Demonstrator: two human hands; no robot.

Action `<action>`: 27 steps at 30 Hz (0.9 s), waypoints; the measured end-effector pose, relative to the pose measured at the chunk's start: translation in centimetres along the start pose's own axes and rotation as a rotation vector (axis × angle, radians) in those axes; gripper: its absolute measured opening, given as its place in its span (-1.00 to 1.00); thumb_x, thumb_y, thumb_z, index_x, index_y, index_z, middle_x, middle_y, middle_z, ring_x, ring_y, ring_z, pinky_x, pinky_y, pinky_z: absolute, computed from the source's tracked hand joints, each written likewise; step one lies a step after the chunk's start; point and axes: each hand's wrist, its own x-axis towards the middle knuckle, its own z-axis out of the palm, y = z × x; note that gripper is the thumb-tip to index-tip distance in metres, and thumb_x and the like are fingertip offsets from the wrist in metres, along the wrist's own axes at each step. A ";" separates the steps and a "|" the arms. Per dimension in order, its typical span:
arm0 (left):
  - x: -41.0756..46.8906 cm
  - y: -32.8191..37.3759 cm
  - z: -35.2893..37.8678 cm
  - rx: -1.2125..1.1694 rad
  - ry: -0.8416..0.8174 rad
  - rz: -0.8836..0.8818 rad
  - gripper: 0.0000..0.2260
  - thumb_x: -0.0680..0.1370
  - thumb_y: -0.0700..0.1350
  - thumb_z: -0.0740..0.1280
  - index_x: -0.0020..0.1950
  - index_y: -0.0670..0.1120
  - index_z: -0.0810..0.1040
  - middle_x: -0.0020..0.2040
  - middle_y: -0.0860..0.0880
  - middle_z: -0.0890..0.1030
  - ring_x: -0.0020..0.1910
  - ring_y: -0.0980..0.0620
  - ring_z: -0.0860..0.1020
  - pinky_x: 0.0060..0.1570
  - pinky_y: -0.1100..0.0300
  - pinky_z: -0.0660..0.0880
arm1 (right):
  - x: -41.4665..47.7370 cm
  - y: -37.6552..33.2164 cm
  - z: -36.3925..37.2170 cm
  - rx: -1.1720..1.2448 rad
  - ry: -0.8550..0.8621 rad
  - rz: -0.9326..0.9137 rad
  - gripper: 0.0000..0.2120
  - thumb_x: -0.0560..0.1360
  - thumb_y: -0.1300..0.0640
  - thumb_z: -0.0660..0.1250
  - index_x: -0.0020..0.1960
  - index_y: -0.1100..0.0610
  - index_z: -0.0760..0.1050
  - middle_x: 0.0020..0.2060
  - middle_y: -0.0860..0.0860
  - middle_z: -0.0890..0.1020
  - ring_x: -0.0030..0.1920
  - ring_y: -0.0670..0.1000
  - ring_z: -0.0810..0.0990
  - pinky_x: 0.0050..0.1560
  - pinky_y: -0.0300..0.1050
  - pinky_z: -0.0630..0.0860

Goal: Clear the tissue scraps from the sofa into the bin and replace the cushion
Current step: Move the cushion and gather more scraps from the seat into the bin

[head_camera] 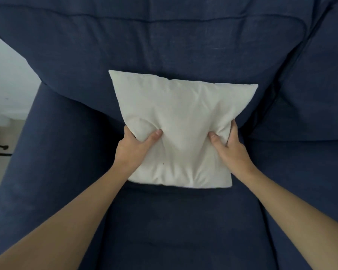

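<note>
Nearest, two bare forearms reach in from the bottom corners of the head view and converge toward the middle of a dark blue sofa (pixel 183 221), over its seat cushion. The left hand (pixel 134 151) and the right hand (pixel 232 151) both grip a white cushion (pixel 181 121) at its lower half, one on each side edge. On each hand the thumb presses into the front face of the cushion, denting the fabric into deep folds, while the fingers (pixel 235 131) wrap around the edge and go behind it, so most of them are hidden. Both grips are closed on the cushion.

The cushion is roughly square and plain, with one tiny dark speck on its lower front. Its bottom edge is down near the seat, though whether it touches the seat I cannot tell. Its upper part lies against the sofa's back cushion (pixel 164 45); the top edge slopes, with the top left corner higher than the top right one.

Beyond it, the back cushion fills the upper view, with a piped seam curving across near the top. To the right, a second back cushion (pixel 310 84) sits just beside the first, a dark crease between them. To the left, the rounded armrest (pixel 47 162) runs down the side. Past the armrest, at the far left edge, a strip of pale wall and floor (pixel 0 168) shows, with a thin dark object lying on the floor that is too small to identify.
</note>
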 end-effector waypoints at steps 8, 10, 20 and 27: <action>-11.4 -6.0 0.3 -0.014 0.023 -0.251 -0.47 0.31 0.40 0.43 0.16 0.16 0.51 -0.10 0.27 0.61 -0.12 0.24 0.58 -0.19 0.30 0.46 | -11.5 4.6 -0.8 -0.136 -0.016 0.275 -0.41 0.52 -0.37 0.10 0.52 -0.27 0.28 0.23 -0.07 0.66 0.14 0.04 0.61 0.21 -0.04 0.43; -13.4 -8.7 1.6 0.021 0.032 -0.348 -0.43 0.26 0.45 0.42 0.14 0.18 0.48 -0.10 0.30 0.57 -0.05 0.12 0.54 -0.04 0.19 0.42 | -13.1 6.7 0.1 -0.193 -0.040 0.405 -0.40 0.54 -0.34 0.11 0.55 -0.25 0.24 0.31 0.07 0.63 0.25 0.20 0.58 0.23 0.00 0.39; -14.6 -14.7 4.0 0.124 0.026 -0.583 -0.04 0.15 0.54 0.36 0.45 0.13 0.33 0.23 0.02 0.54 0.26 -0.06 0.49 0.22 0.08 0.39 | -13.1 11.7 2.2 -0.432 -0.146 0.540 -0.21 0.47 -0.51 0.01 0.62 -0.23 0.01 0.43 0.07 0.43 0.41 0.14 0.42 0.39 0.13 0.35; -7.4 -13.0 2.0 0.196 0.196 -0.145 -0.20 0.42 0.48 0.17 0.53 0.04 0.27 0.40 0.06 0.32 0.39 0.05 0.28 0.34 0.01 0.32 | -7.8 6.5 3.8 -0.262 0.211 0.128 -0.35 0.54 -0.32 0.22 0.53 -0.02 0.37 0.17 -0.02 0.58 0.15 -0.02 0.56 0.16 -0.05 0.50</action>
